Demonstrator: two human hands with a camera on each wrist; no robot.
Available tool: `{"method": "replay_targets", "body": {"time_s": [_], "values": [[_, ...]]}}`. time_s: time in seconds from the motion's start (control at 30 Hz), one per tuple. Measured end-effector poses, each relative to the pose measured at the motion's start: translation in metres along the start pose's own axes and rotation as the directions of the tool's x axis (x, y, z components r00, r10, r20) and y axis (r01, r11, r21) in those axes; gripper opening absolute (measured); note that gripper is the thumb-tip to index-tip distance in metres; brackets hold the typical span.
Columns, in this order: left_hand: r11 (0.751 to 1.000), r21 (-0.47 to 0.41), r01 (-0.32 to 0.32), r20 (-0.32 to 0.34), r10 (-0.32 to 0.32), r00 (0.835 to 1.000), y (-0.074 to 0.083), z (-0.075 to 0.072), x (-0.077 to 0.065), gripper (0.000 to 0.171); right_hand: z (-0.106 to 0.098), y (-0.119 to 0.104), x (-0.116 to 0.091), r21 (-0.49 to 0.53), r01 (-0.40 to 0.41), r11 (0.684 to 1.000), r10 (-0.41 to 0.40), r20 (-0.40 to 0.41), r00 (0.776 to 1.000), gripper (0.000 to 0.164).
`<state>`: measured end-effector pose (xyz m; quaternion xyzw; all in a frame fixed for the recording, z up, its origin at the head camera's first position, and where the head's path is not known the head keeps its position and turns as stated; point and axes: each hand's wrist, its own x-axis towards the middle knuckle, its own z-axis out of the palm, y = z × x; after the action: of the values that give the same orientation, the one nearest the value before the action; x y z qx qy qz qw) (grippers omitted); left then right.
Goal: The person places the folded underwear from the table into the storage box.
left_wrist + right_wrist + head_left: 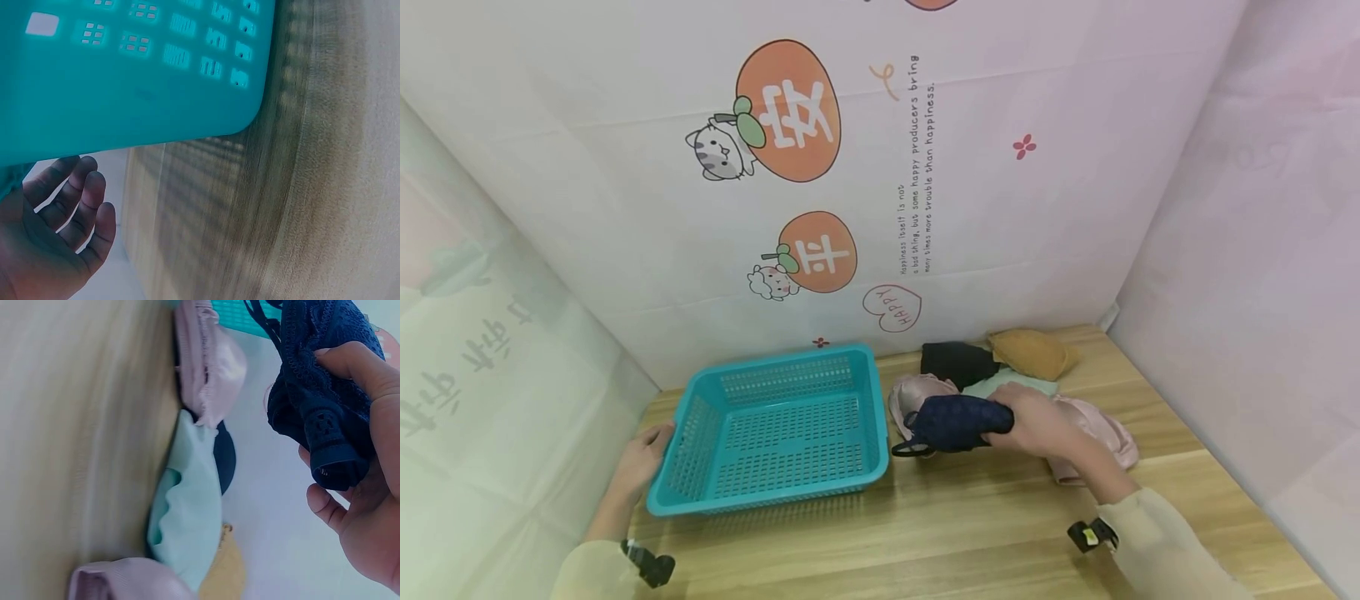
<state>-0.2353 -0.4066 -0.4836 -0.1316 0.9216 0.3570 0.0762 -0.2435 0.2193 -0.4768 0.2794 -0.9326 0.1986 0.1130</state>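
A navy lace bra (pixel 958 422) is gripped in my right hand (pixel 1033 421), above the table to the right of the basket. In the right wrist view my thumb presses on the folded navy cups, with a strap hanging off the far end. My left hand (pixel 643 458) holds the left rim of a teal plastic basket (pixel 880 417); in the left wrist view its fingers (pixel 84 206) curl loosely under the rim and the thumb is mostly hidden. Beneath and around my right hand lie a pink bra (pixel 917 392), a mint bra (pixel 190 494) and another pink bra (pixel 1101 429).
Behind these lie a black bra (pixel 958 362) and a mustard bra (pixel 1033 352), close to the printed back cloth (pixel 985 217). Pale cloth walls stand to the left and right of the wooden table (pixel 925 533). The basket has perforated sides and floor.
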Motion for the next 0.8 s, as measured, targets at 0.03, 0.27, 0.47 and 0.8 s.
{"method": "replay_targets", "body": {"time_s": [0.03, 0.27, 0.47, 0.8], "values": [[1.0, 0.001, 0.0, 0.0, 0.0, 1.0, 0.0, 0.0, 0.0, 0.083, -0.001, -0.001, 0.002, 0.004, -0.001, 1.0, 0.001, -0.001, 1.0, 0.023], [1.0, -0.005, -0.006, 0.006, 0.006, 1.0, 0.001, -0.001, -0.003, 0.089, -0.009, -0.007, 0.013, 0.031, -0.004, 1.0, 0.004, 0.0, 1.0, 0.022], [1.0, -0.013, -0.012, 0.006, 0.012, 1.0, 0.001, 0.0, -0.003, 0.082, -0.013, -0.014, 0.023, 0.023, -0.01, 1.0, 0.01, 0.004, 1.0, 0.026], [1.0, -0.001, -0.004, 0.003, 0.004, 1.0, 0.001, 0.0, -0.001, 0.08, -0.02, -0.03, 0.042, 0.024, 0.01, 1.0, -0.01, -0.018, 1.0, 0.035]]}}
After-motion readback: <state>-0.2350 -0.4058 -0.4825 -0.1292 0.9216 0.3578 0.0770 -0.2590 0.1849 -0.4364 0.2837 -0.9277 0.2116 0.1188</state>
